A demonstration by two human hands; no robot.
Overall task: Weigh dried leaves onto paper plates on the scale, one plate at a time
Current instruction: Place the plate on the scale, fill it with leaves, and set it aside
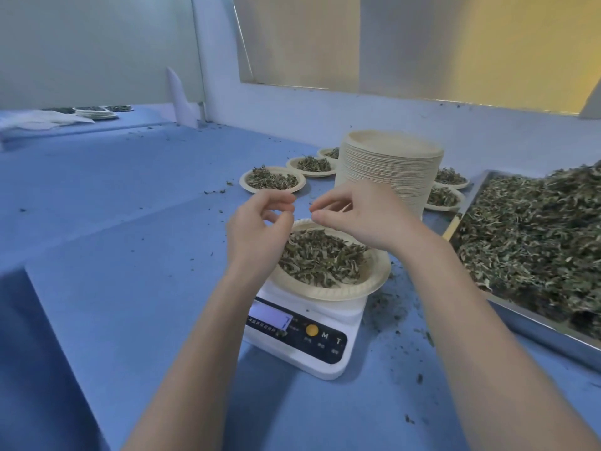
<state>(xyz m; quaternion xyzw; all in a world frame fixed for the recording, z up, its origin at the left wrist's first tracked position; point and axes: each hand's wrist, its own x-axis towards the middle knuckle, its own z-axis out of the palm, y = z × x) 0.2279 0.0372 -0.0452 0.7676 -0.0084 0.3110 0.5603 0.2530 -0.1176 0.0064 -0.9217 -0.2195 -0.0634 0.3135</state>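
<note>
Fingertips of both hands curl close together above the plate, left hand [257, 222] and right hand [361, 213] each pinching inward; what they hold is too small to tell. Below, crinkled dried leaves [320, 255] fill a ribbed paper plate [377, 275] on the white scale [312, 336].

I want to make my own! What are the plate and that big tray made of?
The plate looks like matte, cream pressed paper or pulp: dull surface, ridged rim. The tray looks like metal, probably steel: grey, smooth, with a shiny wall that reflects light.
</note>
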